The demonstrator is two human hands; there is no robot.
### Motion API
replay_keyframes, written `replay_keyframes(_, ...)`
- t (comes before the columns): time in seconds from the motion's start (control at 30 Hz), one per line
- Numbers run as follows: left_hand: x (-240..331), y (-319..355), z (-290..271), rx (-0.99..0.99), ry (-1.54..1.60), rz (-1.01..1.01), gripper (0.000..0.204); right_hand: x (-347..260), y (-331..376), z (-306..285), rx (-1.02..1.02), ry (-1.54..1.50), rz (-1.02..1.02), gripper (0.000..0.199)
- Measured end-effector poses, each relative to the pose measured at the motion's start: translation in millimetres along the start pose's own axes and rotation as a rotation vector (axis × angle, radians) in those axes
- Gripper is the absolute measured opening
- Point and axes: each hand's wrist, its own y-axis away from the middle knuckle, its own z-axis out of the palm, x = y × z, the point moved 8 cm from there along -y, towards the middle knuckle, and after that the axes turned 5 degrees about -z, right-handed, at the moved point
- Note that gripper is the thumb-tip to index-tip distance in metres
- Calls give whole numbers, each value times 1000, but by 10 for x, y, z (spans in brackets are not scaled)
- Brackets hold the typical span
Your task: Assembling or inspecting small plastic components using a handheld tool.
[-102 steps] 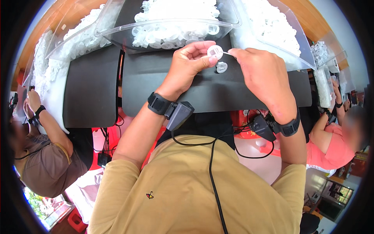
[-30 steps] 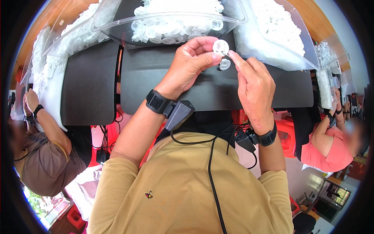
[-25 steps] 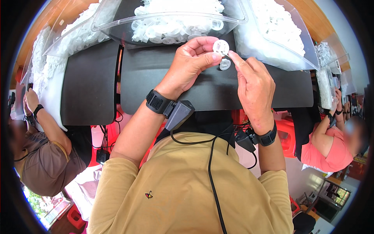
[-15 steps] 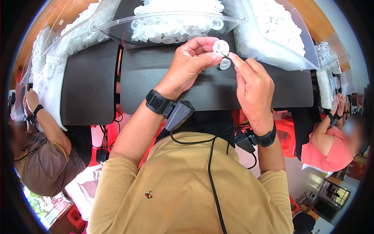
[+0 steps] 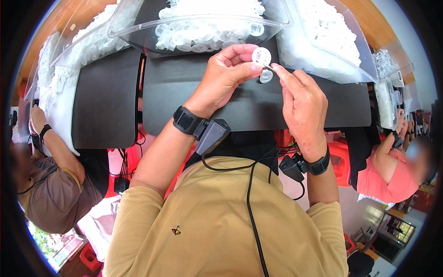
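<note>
My left hand (image 5: 227, 72) pinches a small round white plastic disc (image 5: 261, 56) between thumb and fingers, held up over the black mat (image 5: 194, 97). My right hand (image 5: 301, 101) is just right of it, its index fingertip and thumb touching the disc's lower edge. A second small white round part (image 5: 266, 76) lies on the mat directly beneath the two hands. Both wrists wear black bands with small sensor boxes and cables.
A clear plastic tray (image 5: 203, 28) full of white plastic parts sits at the far edge. Clear bags of the same parts lie at the left (image 5: 69, 55) and right (image 5: 323, 37). Other people sit at the left (image 5: 50, 184) and right (image 5: 392, 166).
Since 3.4 s ago my right hand has swung in closer to the disc and turned upright. Over the last second both hands stay almost still at the disc.
</note>
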Motion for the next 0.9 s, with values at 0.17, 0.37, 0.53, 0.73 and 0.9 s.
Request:
replay_keyframes(0.17, 8, -3, 5, -4, 15, 2, 35, -2, -2, -4, 8, -30, 18, 33)
replay_keyframes(0.37, 13, 4, 6, -5, -11, 10, 35, -10, -16, 10, -4, -26, 38, 31)
replay_keyframes(0.53, 33, 12, 11, 15, -7, 30, 37, -10, -7, 39, -3, -55, 63, 31)
replay_keyframes(0.73, 47, 4, 23, 28, -43, 92, 39, -27, -11, 53, 2, -36, 70, 30)
replay_keyframes(0.9, 76, 26, 54, 16, -203, 129, 35, -118, -123, -79, -105, 122, -5, 24)
